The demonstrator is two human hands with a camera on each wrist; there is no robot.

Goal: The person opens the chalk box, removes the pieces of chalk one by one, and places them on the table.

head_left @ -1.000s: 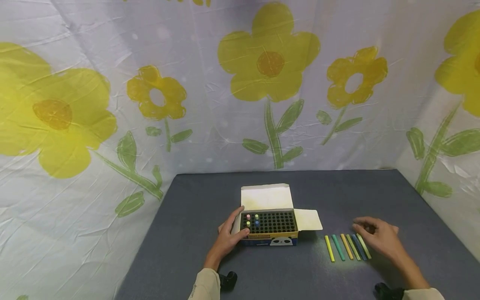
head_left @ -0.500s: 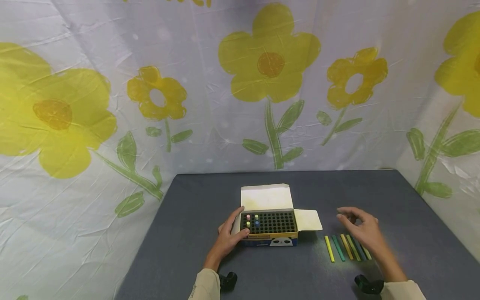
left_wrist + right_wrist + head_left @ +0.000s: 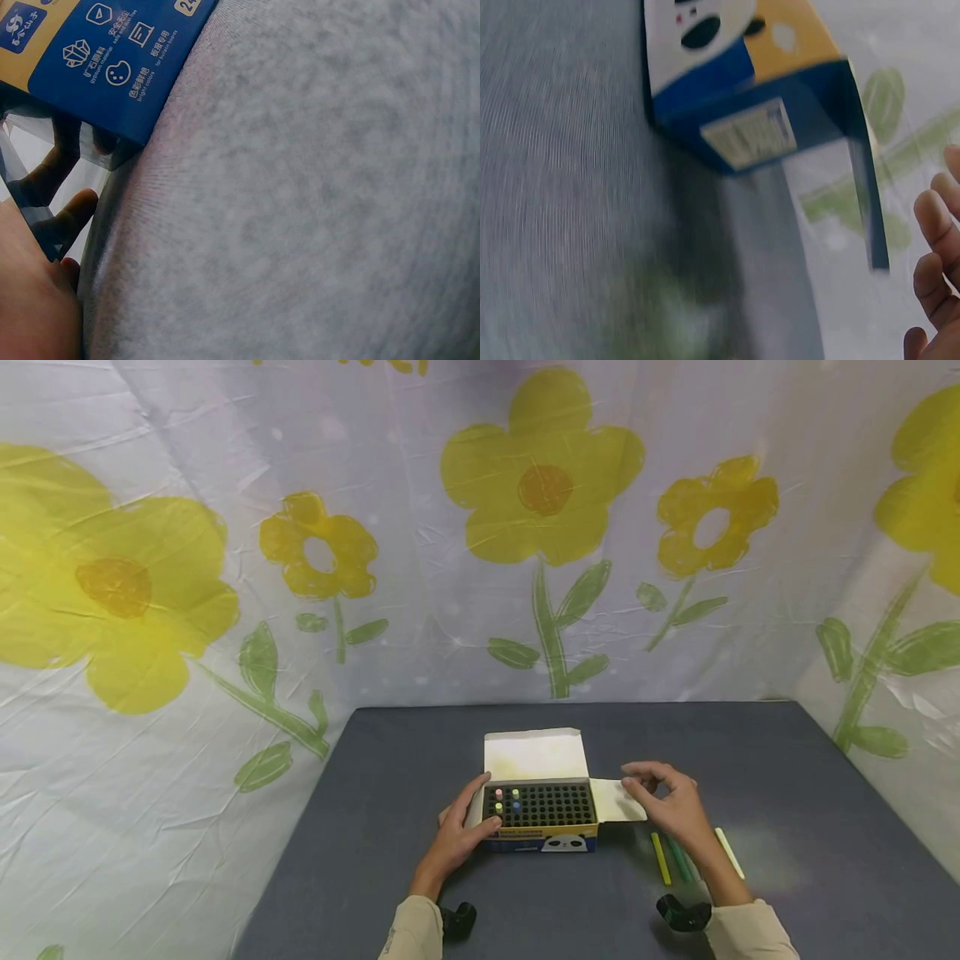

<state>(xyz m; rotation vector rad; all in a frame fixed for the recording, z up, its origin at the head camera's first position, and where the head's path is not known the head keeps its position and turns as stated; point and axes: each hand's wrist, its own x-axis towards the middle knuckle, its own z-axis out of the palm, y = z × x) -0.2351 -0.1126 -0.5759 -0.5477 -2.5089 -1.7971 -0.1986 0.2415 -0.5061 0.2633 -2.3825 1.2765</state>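
Observation:
My left hand (image 3: 453, 842) grips the left end of an open chalk box (image 3: 525, 843), thumb at its front edge and fingers behind. Inside, a black holder (image 3: 558, 806) full of round holes carries several upright chalk sticks at its left, among them a pink one (image 3: 498, 794) and a blue one (image 3: 517, 807). Over the box's right side flap (image 3: 611, 806) hovers my right hand (image 3: 667, 797), fingers bent and thumb tip near the index tip. I cannot tell whether a chalk stick is between them. In the right wrist view its fingers (image 3: 934, 221) show beyond the flap.
On the table (image 3: 570, 910), right of the box, lie a yellow chalk stick (image 3: 660, 858), a green one (image 3: 678, 857) and a pale one (image 3: 729, 853). My right forearm hides the sticks between. The box's white lid (image 3: 536, 756) stands open at the back.
My right hand has moved left from beyond the row of chalk sticks to above the box's side flap, its forearm now covering part of the row. My left hand stays on the box.

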